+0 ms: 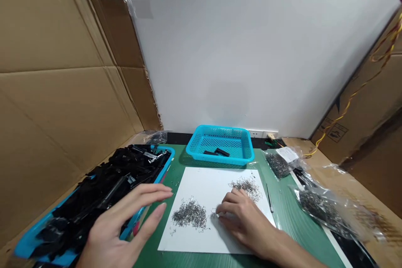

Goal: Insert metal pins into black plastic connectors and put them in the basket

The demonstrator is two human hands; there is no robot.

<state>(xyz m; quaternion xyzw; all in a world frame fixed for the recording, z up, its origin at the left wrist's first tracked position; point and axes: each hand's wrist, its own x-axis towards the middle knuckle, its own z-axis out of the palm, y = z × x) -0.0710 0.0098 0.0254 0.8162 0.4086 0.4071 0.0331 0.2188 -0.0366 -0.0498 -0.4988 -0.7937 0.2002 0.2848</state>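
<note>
Head view: right hand (pixel 216 213) near wire pieces (pixel 253 189), bag label (pixel 287 154) unreadable.

Boxed handling symbols (pixel 337 132) on cardboard (pixel 366 106)

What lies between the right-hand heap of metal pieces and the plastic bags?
A slim, pen-like tool, on the green mat beside the white sheet; the head view shows it.

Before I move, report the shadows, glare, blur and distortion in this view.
Head view: the right hand casts a soft shadow on the white sheet; glare streaks the nearer plastic bag, whose outer end looks smeared; the left cardboard seems bowed along its top edge, probably lens distortion; the left metal pile is too fine to separate into pieces.
</note>
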